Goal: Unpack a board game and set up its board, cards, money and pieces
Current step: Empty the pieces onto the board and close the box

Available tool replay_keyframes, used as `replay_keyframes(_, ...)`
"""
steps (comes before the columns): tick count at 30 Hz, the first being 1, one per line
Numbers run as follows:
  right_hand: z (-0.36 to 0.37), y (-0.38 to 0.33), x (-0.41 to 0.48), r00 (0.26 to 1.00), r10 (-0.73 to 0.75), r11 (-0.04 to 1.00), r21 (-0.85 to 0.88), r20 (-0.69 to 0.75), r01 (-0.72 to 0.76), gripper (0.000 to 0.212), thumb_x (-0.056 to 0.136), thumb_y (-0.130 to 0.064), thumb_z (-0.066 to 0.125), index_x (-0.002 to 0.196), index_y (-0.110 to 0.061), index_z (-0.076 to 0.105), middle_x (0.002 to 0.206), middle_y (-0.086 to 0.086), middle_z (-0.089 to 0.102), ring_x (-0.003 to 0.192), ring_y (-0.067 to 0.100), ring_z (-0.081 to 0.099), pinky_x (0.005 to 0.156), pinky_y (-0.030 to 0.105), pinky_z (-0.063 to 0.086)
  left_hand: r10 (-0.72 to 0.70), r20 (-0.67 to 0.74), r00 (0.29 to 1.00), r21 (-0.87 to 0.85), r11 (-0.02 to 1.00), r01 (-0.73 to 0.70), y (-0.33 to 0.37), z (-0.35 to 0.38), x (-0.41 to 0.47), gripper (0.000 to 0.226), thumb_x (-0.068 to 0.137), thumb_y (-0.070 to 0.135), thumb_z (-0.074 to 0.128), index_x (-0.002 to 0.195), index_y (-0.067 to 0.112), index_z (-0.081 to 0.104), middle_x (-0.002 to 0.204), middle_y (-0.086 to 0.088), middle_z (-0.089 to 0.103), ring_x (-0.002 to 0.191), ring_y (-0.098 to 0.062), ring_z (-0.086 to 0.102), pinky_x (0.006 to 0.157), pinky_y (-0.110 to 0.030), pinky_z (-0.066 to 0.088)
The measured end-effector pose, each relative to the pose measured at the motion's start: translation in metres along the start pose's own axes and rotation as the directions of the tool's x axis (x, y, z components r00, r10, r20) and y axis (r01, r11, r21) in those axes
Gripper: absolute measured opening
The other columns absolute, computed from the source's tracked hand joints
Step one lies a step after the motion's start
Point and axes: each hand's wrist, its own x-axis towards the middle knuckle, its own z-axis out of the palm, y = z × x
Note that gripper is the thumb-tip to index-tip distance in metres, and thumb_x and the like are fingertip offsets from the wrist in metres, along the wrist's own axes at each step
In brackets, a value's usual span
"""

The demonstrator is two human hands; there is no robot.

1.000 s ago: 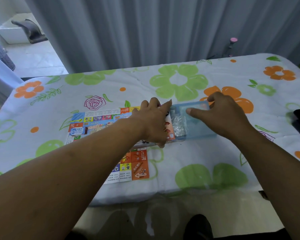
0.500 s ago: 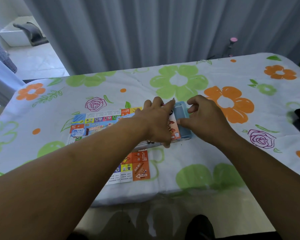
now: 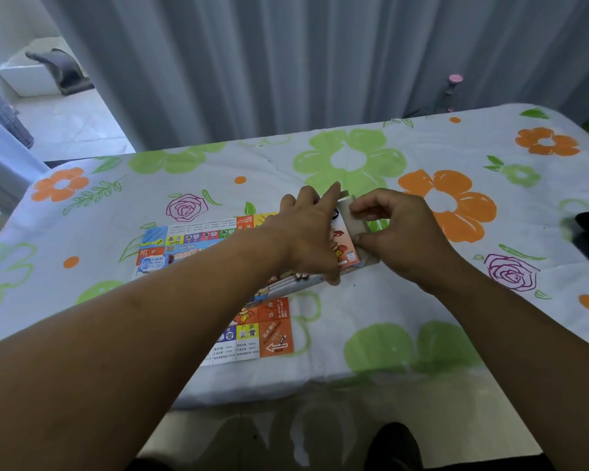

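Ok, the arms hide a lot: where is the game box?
In the head view the game box lies mid-table on the right part of the game board, under the left hand, with the right hand pinching its right end.

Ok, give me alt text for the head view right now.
A person's left hand presses flat on a game box while the right hand pinches its grey end flap. The box lies partly on an unfolded game board on a floral tablecloth.
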Motion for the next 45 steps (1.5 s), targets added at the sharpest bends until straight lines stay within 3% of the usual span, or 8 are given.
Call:
replay_keyframes(4, -0.007, 0.0, 0.001, 0.996, 0.087, 0.996, 0.032, -0.025, -0.087, 0.039, 0.08, 0.005, 0.067, 0.109, -0.02, 0.064, 0.118, -0.001, 0.062, 0.099, 0.012, 0.065, 0.075, 0.035, 0.058, 0.0, -0.011, 1.0, -0.02, 1.0, 0.0, 0.0, -0.002, 0.0, 0.135, 0.057, 0.047, 0.091, 0.156, 0.026, 0.001, 0.14, -0.008, 0.027, 0.129, -0.034, 0.03, 0.1, -0.044, 0.041)
replay_keyframes(8, -0.017, -0.001, -0.002, 0.949, 0.233, 0.949, 0.164, 0.212, -0.27, 0.047, 0.08, 0.012, 0.063, 0.12, -0.015, 0.059, 0.114, 0.004, 0.061, 0.095, 0.027, 0.07, 0.074, 0.05, 0.062, -0.005, -0.043, 0.999, -0.044, 0.999, 0.003, -0.002, -0.002, 0.0, 0.118, 0.055, 0.049, 0.091, 0.148, 0.03, 0.021, 0.131, -0.005, 0.03, 0.12, -0.031, 0.035, 0.095, -0.04, 0.044)
replay_keyframes(12, -0.015, -0.001, -0.004, 0.963, 0.205, 0.963, 0.14, 0.173, -0.23, 0.041, 0.077, 0.012, 0.069, 0.11, -0.011, 0.06, 0.103, 0.013, 0.065, 0.085, 0.03, 0.071, 0.07, 0.044, 0.063, 0.011, -0.049, 0.999, -0.017, 1.0, -0.012, -0.001, 0.001, 0.0, 0.118, 0.055, 0.049, 0.091, 0.147, 0.029, 0.021, 0.134, -0.005, 0.03, 0.122, -0.031, 0.035, 0.093, -0.041, 0.043)
replay_keyframes(16, -0.011, 0.002, -0.005, 0.968, 0.187, 0.968, 0.136, 0.168, -0.211, 0.027, 0.083, -0.001, 0.073, 0.105, -0.011, 0.062, 0.099, 0.009, 0.065, 0.072, 0.02, 0.068, 0.067, 0.042, 0.06, 0.006, -0.025, 1.0, 0.012, 1.0, -0.005, 0.0, 0.001, 0.001, 0.139, 0.057, 0.052, 0.088, 0.156, 0.026, -0.006, 0.144, -0.004, 0.028, 0.131, -0.032, 0.029, 0.099, -0.044, 0.042)
replay_keyframes(20, -0.009, 0.004, -0.004, 0.968, 0.191, 0.96, 0.176, 0.165, -0.22, 0.012, 0.092, -0.008, 0.067, 0.103, -0.01, 0.064, 0.096, 0.014, 0.066, 0.08, 0.023, 0.069, 0.064, 0.039, 0.061, -0.001, -0.033, 0.999, 0.008, 1.0, 0.001, 0.001, 0.001, -0.001, 0.144, 0.058, 0.051, 0.088, 0.156, 0.022, -0.014, 0.148, -0.005, 0.027, 0.133, -0.032, 0.028, 0.103, -0.047, 0.041)
replay_keyframes(29, -0.005, 0.014, -0.001, 0.945, 0.269, 0.936, 0.181, 0.187, -0.302, 0.008, 0.091, -0.004, 0.068, 0.098, -0.002, 0.064, 0.089, 0.013, 0.074, 0.076, 0.023, 0.073, 0.072, 0.046, 0.063, 0.053, -0.019, 0.998, 0.012, 0.999, -0.052, -0.002, 0.008, -0.002, 0.133, 0.058, 0.049, 0.088, 0.156, 0.029, 0.002, 0.14, -0.003, 0.032, 0.126, -0.031, 0.034, 0.1, -0.047, 0.043)
replay_keyframes(37, -0.008, 0.013, -0.002, 0.945, 0.256, 0.94, 0.175, 0.203, -0.293, 0.009, 0.092, -0.006, 0.068, 0.099, -0.003, 0.064, 0.09, 0.015, 0.073, 0.081, 0.027, 0.073, 0.067, 0.044, 0.063, 0.062, -0.004, 0.998, 0.003, 0.998, -0.062, -0.003, 0.008, 0.0, 0.126, 0.059, 0.049, 0.088, 0.156, 0.03, 0.008, 0.141, -0.003, 0.033, 0.126, -0.031, 0.035, 0.101, -0.046, 0.043)
replay_keyframes(45, -0.007, 0.014, -0.002, 0.947, 0.249, 0.939, 0.19, 0.204, -0.288, 0.007, 0.093, -0.005, 0.066, 0.098, -0.001, 0.063, 0.09, 0.016, 0.072, 0.082, 0.028, 0.074, 0.067, 0.043, 0.063, 0.047, -0.047, 0.998, -0.067, 0.997, -0.05, -0.002, 0.009, -0.002, 0.107, 0.056, 0.047, 0.09, 0.141, 0.03, 0.029, 0.125, -0.002, 0.043, 0.109, -0.026, 0.041, 0.091, -0.04, 0.045)
